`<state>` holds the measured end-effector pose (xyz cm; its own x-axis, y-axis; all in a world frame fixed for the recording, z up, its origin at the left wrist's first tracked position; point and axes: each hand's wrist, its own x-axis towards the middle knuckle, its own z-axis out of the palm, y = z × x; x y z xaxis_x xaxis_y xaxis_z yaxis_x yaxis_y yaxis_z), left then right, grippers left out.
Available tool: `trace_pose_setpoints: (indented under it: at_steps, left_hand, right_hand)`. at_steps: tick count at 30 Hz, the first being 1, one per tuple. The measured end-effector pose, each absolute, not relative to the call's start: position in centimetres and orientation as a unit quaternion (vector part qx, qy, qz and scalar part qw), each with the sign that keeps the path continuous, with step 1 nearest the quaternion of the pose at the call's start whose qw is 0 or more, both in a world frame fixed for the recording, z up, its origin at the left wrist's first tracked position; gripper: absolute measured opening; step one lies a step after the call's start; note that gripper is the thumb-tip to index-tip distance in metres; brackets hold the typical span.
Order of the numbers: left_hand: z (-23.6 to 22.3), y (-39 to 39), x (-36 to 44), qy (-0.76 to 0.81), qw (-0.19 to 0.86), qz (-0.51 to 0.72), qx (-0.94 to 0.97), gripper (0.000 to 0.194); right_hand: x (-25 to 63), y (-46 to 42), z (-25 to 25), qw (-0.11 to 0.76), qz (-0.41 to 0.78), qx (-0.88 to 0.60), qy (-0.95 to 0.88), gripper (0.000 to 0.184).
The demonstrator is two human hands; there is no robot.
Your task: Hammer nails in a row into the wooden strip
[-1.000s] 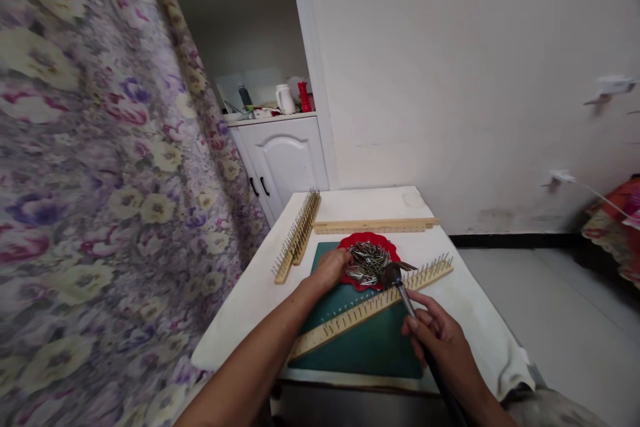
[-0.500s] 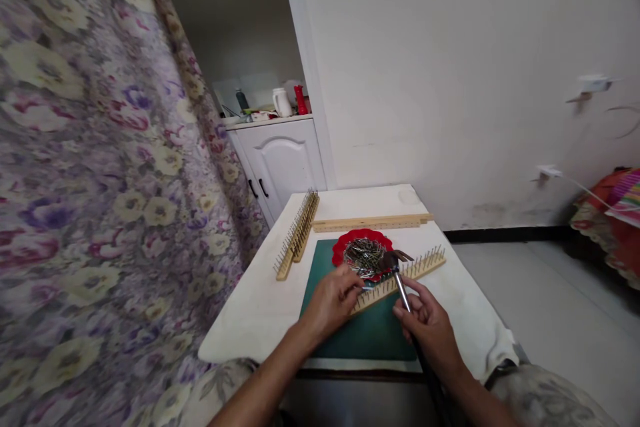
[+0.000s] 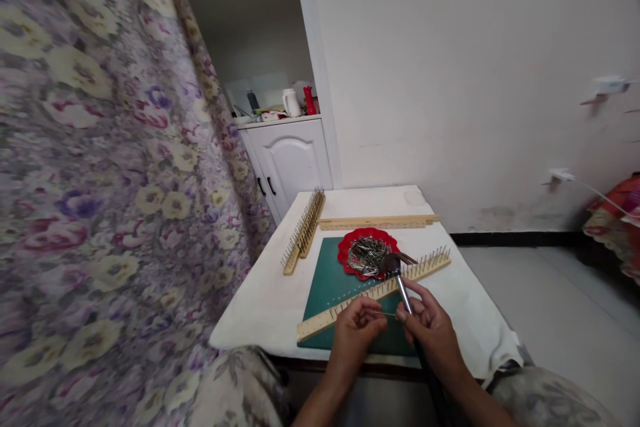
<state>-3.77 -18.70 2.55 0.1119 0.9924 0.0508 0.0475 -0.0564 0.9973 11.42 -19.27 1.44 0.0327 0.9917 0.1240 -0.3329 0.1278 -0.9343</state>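
Observation:
My right hand (image 3: pixel 433 327) is wrapped round a claw hammer (image 3: pixel 404 295) with a metal shaft and dark handle. The hammer's head is up beside the red scalloped dish (image 3: pixel 345 255), which holds a heap of nails (image 3: pixel 369 253). My left hand (image 3: pixel 356 332) is closed in a pinch on a thin nail (image 3: pixel 385 313), whose other end reaches the fingertips of my right hand. Beyond both hands, a wooden strip (image 3: pixel 314 328) lies slantwise across the green mat (image 3: pixel 320 280). Nails stand upright along much of it; its near left end has small holes.
Two nail-studded wooden strips (image 3: pixel 304 230) lie at the table's left side. More wooden strips (image 3: pixel 375 221) lie along the back. A white cloth (image 3: pixel 260 307) covers the table. A floral curtain (image 3: pixel 125 180) hangs at left, beside a white cabinet (image 3: pixel 295 160).
My left hand has drawn back from the dish and strip towards me, bringing a nail next to my right hand. The hammer stays in my right hand. The view has shifted slightly.

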Motion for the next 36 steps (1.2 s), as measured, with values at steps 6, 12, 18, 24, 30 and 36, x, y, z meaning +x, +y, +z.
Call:
trace_pose_setpoints:
  at_steps: [6,12,18,24,30,36]
  left_hand:
    - [0.5,-19.8,-2.3,0.439,0.587,0.556,0.392,0.025]
    - [0.8,-20.9,-2.3,0.461,0.537,0.559,0.431,0.019]
    - [1.5,-21.4,-7.9,0.532,0.309,0.571,0.543,0.013]
    - [0.1,-19.3,-13.0,0.604,0.201,0.523,0.568,0.016]
    - [-1.6,-18.4,-13.0,0.612,0.2,0.477,0.598,0.018]
    - [-1.8,-18.3,-13.0,0.614,0.201,0.471,0.601,0.018]
  right_hand:
    - [11.2,-19.6,1.6,0.602,0.56,-0.373,-0.43,0.057]
    - [10.7,-20.3,1.3,0.587,0.572,-0.373,-0.435,0.052]
    - [10.9,-20.4,1.0,0.582,0.556,-0.38,-0.455,0.05]
    - [10.9,-20.5,0.9,0.573,0.552,-0.386,-0.467,0.049]
    - [11.0,-20.6,0.7,0.56,0.554,-0.393,-0.475,0.049]
    - [11.0,-20.6,0.7,0.557,0.552,-0.393,-0.48,0.047]
